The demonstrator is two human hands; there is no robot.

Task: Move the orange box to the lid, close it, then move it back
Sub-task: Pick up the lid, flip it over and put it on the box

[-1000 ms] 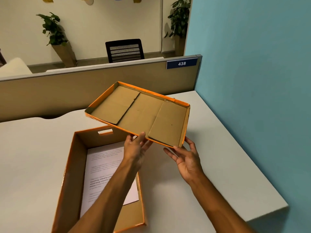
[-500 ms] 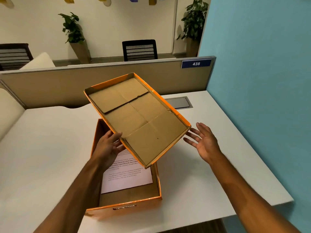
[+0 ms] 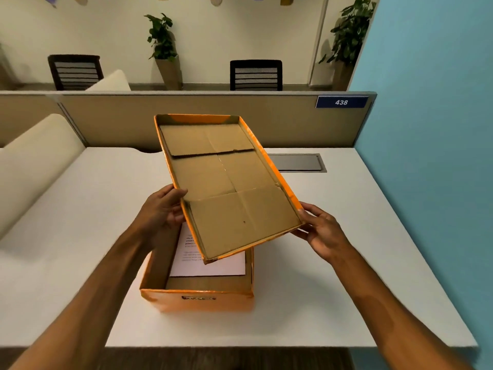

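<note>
Head view: both hands hold the lid [image 3: 226,182] tilted in the air above the open orange box [image 3: 197,297], its brown inside facing the person. The left hand [image 3: 162,212] has fingers curled around the lid's left edge; the right hand [image 3: 320,231] grips the near right corner. The box sits on the white tabletop [image 3: 333,263] with 1 printed sheet [image 3: 213,265] inside.
</note>
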